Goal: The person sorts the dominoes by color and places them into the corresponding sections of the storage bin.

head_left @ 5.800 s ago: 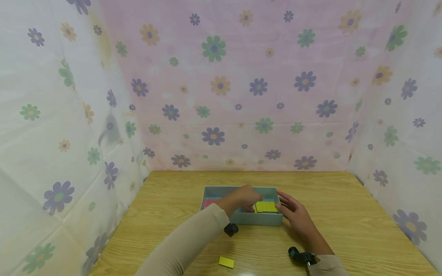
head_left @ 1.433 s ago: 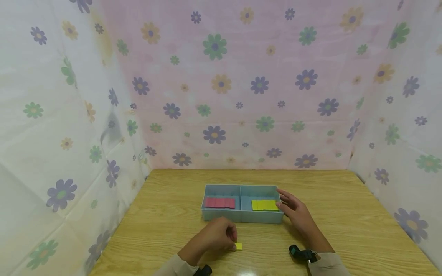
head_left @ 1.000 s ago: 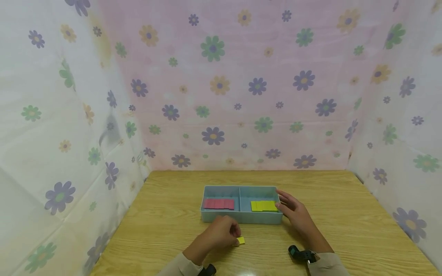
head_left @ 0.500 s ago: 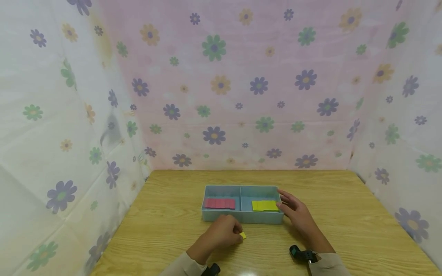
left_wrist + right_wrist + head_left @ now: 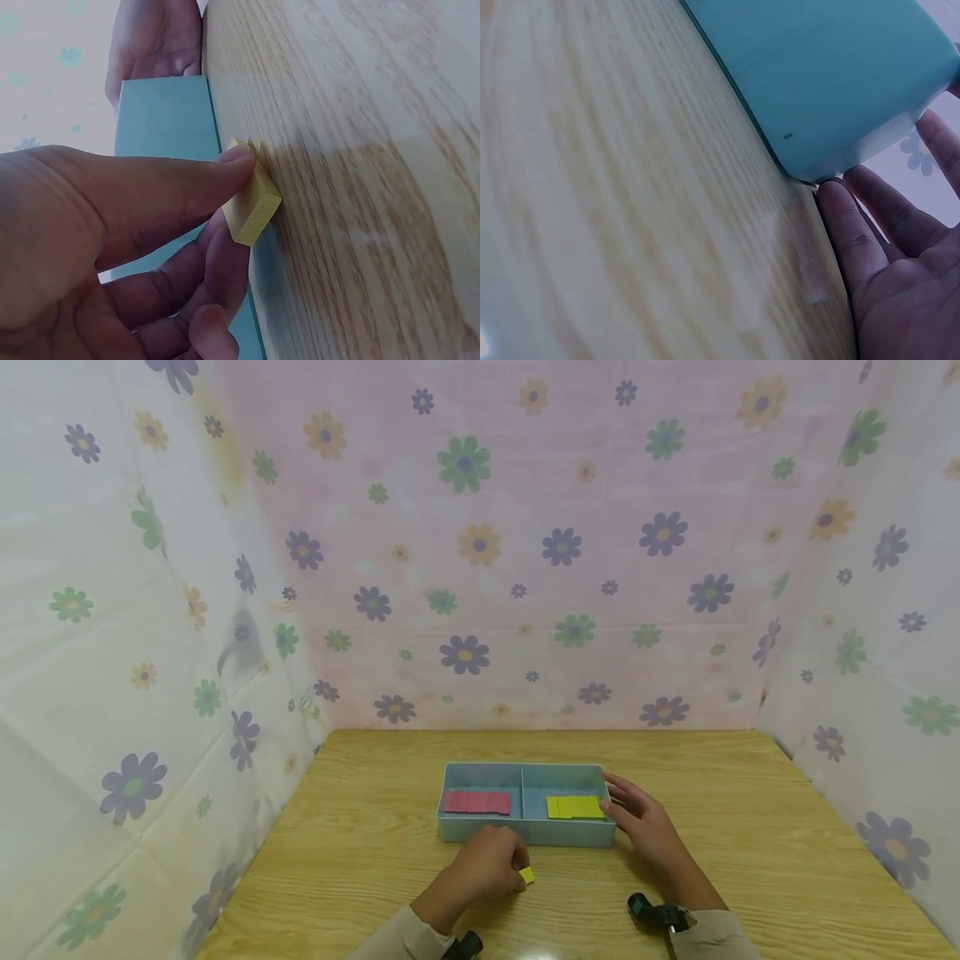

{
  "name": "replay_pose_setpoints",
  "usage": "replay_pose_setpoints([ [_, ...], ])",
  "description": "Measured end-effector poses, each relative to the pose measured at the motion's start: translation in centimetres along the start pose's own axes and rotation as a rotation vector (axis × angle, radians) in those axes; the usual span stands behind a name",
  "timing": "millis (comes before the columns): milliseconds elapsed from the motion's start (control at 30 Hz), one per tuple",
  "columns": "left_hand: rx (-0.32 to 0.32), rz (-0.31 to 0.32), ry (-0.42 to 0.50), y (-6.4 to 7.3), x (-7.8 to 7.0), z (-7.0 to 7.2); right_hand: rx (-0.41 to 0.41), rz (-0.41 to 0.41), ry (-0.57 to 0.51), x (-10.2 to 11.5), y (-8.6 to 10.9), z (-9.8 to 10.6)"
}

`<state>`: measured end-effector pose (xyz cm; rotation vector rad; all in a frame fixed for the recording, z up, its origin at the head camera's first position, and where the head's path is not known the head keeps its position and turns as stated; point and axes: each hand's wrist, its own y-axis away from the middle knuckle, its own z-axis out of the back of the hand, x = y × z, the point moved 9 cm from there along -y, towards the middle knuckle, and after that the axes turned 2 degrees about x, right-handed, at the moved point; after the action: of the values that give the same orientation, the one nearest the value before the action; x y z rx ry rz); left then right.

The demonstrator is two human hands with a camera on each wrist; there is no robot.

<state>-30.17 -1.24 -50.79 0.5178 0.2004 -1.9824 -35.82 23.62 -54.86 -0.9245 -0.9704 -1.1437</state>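
My left hand (image 5: pixel 487 864) pinches a small flat yellow wooden block (image 5: pixel 251 206) between thumb and fingertips, close to the tabletop, just in front of a blue-green two-compartment box (image 5: pixel 525 832). The hand covers part of the block in the head view. A row of pink blocks (image 5: pixel 477 802) lies in the box's left compartment. Several yellow blocks (image 5: pixel 573 807) lie side by side in the right one. My right hand (image 5: pixel 648 827) rests against the box's right end; in the right wrist view its fingers (image 5: pixel 851 232) reach the lower corner, largely straight.
The box stands on a wood-grain table (image 5: pixel 360 802). A flower-print cloth (image 5: pixel 495 585) hangs behind the table and at both sides. Each wrist wears a black camera (image 5: pixel 652 912).
Earlier the left hand was inside the box while a yellow block lay near the front edge. It has since pinched that block and brought it toward the box. The right hand stays put.
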Motion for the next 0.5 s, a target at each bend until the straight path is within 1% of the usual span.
replay_pose_setpoints([
  [167,0.003,0.036,0.027,0.08,0.05,0.13,-0.002,0.008,-0.004,0.22,0.06,0.00],
  [367,-0.014,0.038,0.025,0.11,-0.07,0.38,-0.002,0.006,-0.014,0.16,0.10,-0.03],
  [500,-0.022,0.038,0.062,0.04,-0.09,0.56,0.004,0.006,-0.018,0.13,0.08,-0.07],
])
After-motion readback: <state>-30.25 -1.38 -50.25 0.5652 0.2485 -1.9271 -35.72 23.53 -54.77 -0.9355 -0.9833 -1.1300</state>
